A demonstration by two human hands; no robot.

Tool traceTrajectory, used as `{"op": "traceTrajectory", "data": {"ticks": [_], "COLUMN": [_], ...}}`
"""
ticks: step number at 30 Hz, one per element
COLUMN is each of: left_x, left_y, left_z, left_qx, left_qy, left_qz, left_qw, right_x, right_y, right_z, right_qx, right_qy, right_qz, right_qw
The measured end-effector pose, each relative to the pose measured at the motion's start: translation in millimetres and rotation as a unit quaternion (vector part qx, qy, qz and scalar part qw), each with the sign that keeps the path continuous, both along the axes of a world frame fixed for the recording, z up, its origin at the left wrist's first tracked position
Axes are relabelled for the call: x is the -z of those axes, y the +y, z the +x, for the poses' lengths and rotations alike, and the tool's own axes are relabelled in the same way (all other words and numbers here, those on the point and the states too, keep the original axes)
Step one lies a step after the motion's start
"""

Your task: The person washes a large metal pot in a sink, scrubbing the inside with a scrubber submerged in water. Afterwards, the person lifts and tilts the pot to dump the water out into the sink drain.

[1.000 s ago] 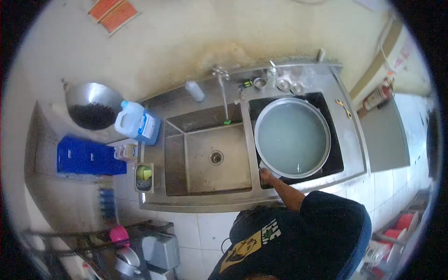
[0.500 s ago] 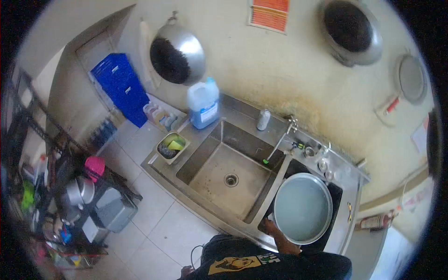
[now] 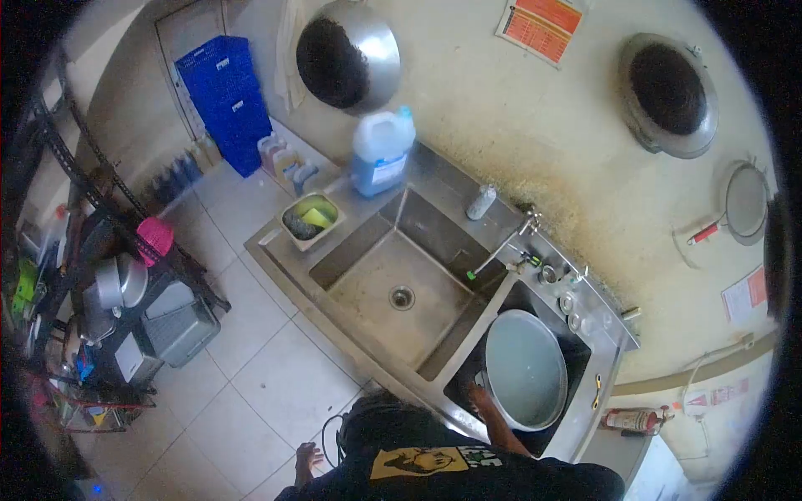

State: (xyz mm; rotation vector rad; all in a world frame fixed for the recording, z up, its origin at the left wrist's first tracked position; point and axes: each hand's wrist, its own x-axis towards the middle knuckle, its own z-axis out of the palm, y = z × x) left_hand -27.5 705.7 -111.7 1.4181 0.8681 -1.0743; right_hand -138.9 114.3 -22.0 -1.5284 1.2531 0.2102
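Observation:
A large round metal pot [image 3: 525, 367] of cloudy, greyish water stands in the right sink basin, its rim looking tilted. My right hand [image 3: 480, 402] is at the pot's near-left side, fingers closed at what looks like its side handle; the exact grip is partly hidden. Down by my body, my left hand [image 3: 308, 457] hangs over the floor with its fingers apart, holding nothing. Left of the pot is the bare sink basin [image 3: 393, 334] with a round drain. A tap [image 3: 528, 224] with a green-tipped spout reaches over it.
A square container [image 3: 302, 242] of sponges sits on the sink's left ledge, near a blue liquid jug [image 3: 383, 153]. A spray-like can [image 3: 481, 203] stands behind the basin. Blue crates [image 3: 224, 104] and a loaded rack [image 3: 125, 275] are left. Woks hang on the wall.
My view has shifted, showing more floor. My left hand has come further into view, fingers spread. The pot's rim looks narrower and more tilted, with my right hand still at its side.

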Motion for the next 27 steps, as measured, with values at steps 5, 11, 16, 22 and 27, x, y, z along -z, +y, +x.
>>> {"op": "traceTrajectory", "data": {"ticks": [5, 11, 16, 22, 27], "left_x": [-6, -15, -22, -8, -39], "left_y": [-7, -1, -6, 9, 6], "left_z": [-14, -19, -13, -14, 4], "left_qx": [-0.032, -0.013, 0.002, 0.026, 0.125], "left_qy": [-0.007, -0.073, -0.039, -0.051, -0.037], "left_qz": [-0.03, -0.063, -0.015, -0.021, -0.017], "left_qw": [0.999, 0.995, 0.999, 0.998, 0.991], "right_x": [55, -18, -42, -25, -53], "right_y": [-7, 33, 51, 62, 63], "right_z": [-31, -6, -3, -13, -6], "right_qx": [-0.35, -0.194, -0.176, -0.144, -0.097], "right_qy": [0.083, -0.038, -0.038, -0.017, 0.013], "right_qz": [-0.354, -0.334, -0.268, -0.314, -0.286], "right_qw": [0.863, 0.922, 0.947, 0.938, 0.953]}}
